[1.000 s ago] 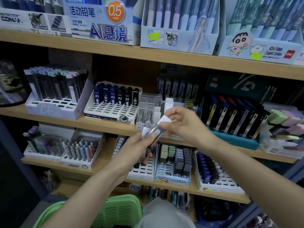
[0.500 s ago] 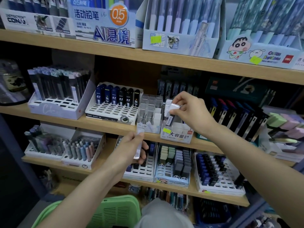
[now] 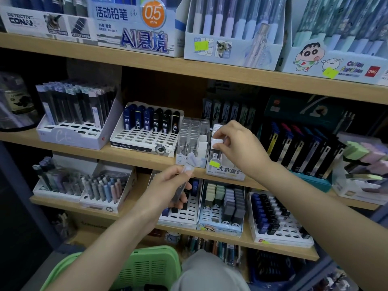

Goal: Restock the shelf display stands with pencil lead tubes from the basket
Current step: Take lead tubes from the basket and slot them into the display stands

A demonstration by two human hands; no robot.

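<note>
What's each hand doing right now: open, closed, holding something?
Left hand: grips a clear-capped lead tube, maybe more.
Right hand: pinches a white-capped lead tube at the display stand.

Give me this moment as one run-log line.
step: stocking stand | right hand: pinches white-capped tube at yellow-tagged stand, middle shelf | left hand: grips spare tubes | basket: below arms

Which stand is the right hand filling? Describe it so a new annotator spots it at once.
Look at the middle wooden shelf, just right of centre. Between the stand of clear tubes and the teal tray of dark packs sits a small white stand, under the right hand pinching a white-capped tube. Unlike them, its front carries a yellow-green sticker beside bold dark characters.
</note>
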